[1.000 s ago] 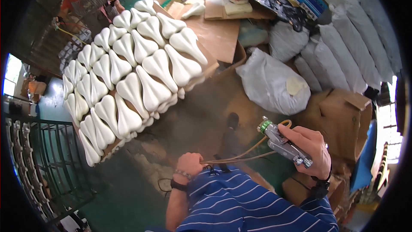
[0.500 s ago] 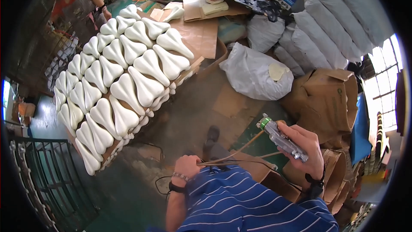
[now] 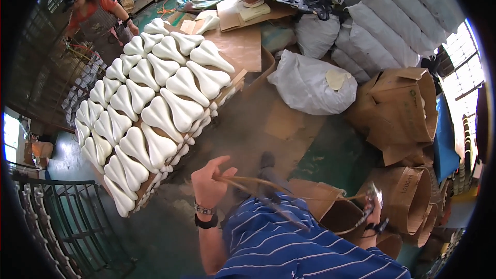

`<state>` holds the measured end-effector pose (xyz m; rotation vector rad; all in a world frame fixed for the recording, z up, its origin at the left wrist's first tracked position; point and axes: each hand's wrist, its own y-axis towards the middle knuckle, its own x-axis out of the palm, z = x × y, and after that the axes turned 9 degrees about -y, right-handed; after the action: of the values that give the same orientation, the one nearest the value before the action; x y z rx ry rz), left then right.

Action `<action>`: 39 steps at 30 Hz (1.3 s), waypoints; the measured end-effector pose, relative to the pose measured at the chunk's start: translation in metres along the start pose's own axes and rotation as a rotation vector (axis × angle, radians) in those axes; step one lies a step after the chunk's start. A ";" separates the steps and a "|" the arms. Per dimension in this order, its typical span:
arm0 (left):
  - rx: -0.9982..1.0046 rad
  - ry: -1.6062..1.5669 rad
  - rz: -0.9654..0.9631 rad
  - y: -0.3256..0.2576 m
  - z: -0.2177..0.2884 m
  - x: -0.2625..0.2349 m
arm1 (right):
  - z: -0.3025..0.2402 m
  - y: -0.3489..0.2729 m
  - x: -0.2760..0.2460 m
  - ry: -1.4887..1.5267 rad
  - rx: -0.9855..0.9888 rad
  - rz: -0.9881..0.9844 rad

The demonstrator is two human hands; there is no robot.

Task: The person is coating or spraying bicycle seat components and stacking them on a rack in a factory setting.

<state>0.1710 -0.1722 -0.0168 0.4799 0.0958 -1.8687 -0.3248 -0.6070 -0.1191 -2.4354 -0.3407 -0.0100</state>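
Observation:
My left hand (image 3: 211, 182) is raised in front of my body, its fingers closed round a thin brown hose (image 3: 248, 179) with the index finger partly stretched. That hose runs rightward in loops across my striped shirt to my right hand (image 3: 373, 216). In the right hand is a silver spray gun (image 3: 374, 194), blurred by motion, so its trigger and nozzle do not show. To the left of my hands, rows of smooth white saddle-shaped pieces (image 3: 166, 73) cover a board, with more layers of them showing under its edge. Neither hand touches them.
Open cardboard boxes (image 3: 400, 108) stand on the right, with others (image 3: 408, 188) near my right hand. A stuffed white sack (image 3: 310, 85) lies ahead, before stacked sacks (image 3: 382, 26). Metal racks (image 3: 72, 222) stand at lower left. Another person (image 3: 98, 15) is at the far left.
My right hand has lowered toward my right side with the spray gun. My left hand has risen slightly and moved left, its fingers loosening partly round the hose. The view has shifted a little.

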 end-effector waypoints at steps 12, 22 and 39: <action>0.071 0.103 -0.652 -0.020 -0.043 0.097 | 0.383 -0.060 -0.076 0.813 0.713 0.797; 0.123 0.094 -0.883 -0.016 -0.054 0.158 | 0.299 -0.027 0.048 -0.069 0.373 0.297; -0.104 -0.050 -0.810 0.005 -0.147 0.164 | 0.078 0.112 0.051 -0.950 0.026 0.363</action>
<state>0.1728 -0.2760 -0.2111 0.3411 0.3988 -2.6474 -0.2542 -0.6290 -0.2446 -2.2800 -0.2849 1.3128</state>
